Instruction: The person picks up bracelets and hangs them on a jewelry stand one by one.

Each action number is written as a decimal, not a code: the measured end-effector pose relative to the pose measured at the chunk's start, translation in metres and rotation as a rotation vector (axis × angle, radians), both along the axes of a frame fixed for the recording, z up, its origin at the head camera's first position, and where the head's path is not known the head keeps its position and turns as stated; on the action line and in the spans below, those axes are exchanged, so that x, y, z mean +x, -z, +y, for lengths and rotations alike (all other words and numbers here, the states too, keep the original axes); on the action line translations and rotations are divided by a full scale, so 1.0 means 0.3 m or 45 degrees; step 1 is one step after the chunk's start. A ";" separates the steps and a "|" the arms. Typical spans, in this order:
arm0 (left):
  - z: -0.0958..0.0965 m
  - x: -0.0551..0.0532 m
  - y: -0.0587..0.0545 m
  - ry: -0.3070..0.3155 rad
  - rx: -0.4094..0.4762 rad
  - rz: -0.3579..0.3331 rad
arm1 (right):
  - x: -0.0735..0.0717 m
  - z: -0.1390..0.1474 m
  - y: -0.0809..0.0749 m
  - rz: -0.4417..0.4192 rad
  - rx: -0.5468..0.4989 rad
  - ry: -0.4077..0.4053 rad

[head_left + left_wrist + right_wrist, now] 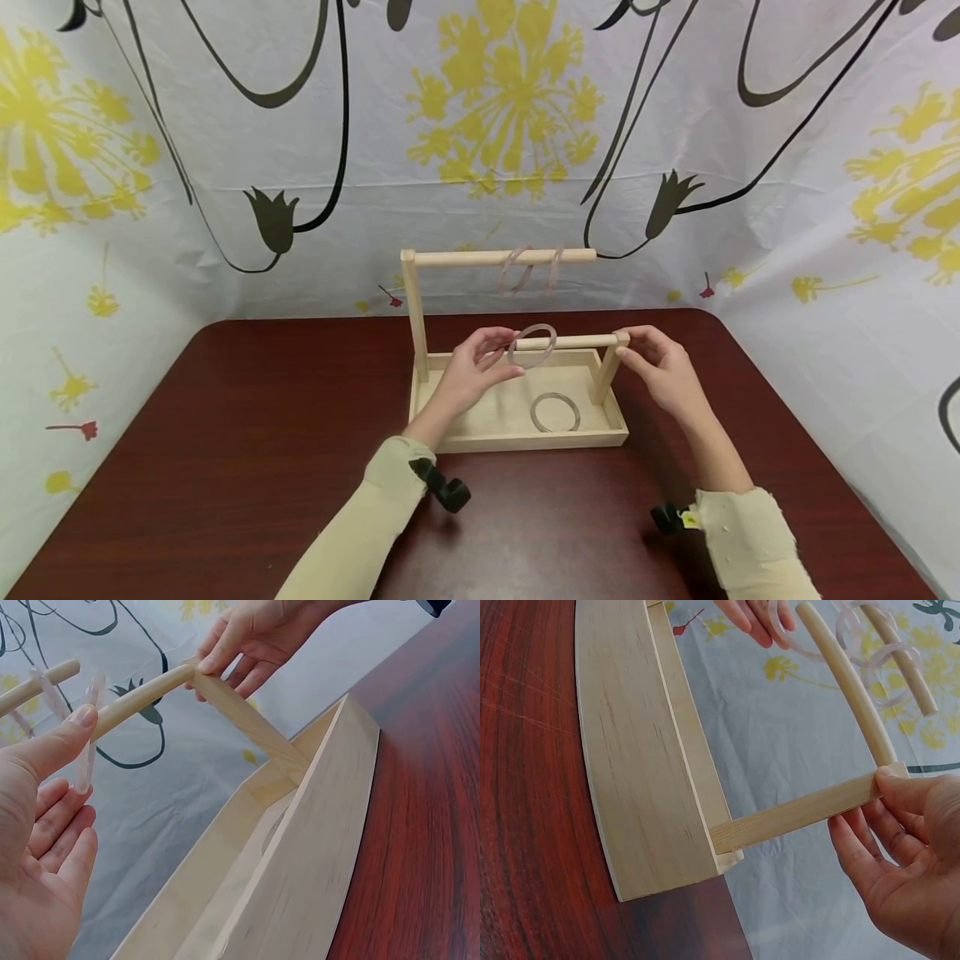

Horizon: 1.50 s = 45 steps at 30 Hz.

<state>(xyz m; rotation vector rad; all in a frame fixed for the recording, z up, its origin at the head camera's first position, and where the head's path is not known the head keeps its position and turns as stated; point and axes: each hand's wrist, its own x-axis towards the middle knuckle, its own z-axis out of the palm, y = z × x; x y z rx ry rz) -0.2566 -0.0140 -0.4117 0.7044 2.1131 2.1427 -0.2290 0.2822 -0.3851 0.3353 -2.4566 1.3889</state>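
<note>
My left hand (480, 358) pinches a translucent pale pink bangle (551, 354) between thumb and fingers. That bangle is at the free left end of the lower wooden bar (585, 342) and overlaps it in the head view. My right hand (663, 367) grips the corner where this bar meets its short post (802, 814), thumb on one side and fingertips beneath. Two similar bangles, one of them a pink bangle (504, 279), hang on the upper bar (457, 259). Another bangle (533, 414) lies flat in the stand's wooden tray (517, 444).
The stand's tall post (415, 317) rises at the tray's left side. Everything stands on a dark red-brown table (300, 467). A white cloth with yellow flowers (337, 150) hangs behind the table and along its sides.
</note>
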 end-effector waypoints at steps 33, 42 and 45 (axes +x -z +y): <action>0.079 0.020 0.025 0.105 -0.008 -0.134 | 0.002 -0.007 0.003 0.004 -0.041 -0.018; 0.082 0.025 0.028 0.124 0.006 -0.176 | 0.005 -0.004 0.005 0.006 -0.051 -0.012; 0.081 0.025 0.030 0.121 0.006 -0.179 | 0.005 -0.003 0.005 0.007 -0.041 -0.010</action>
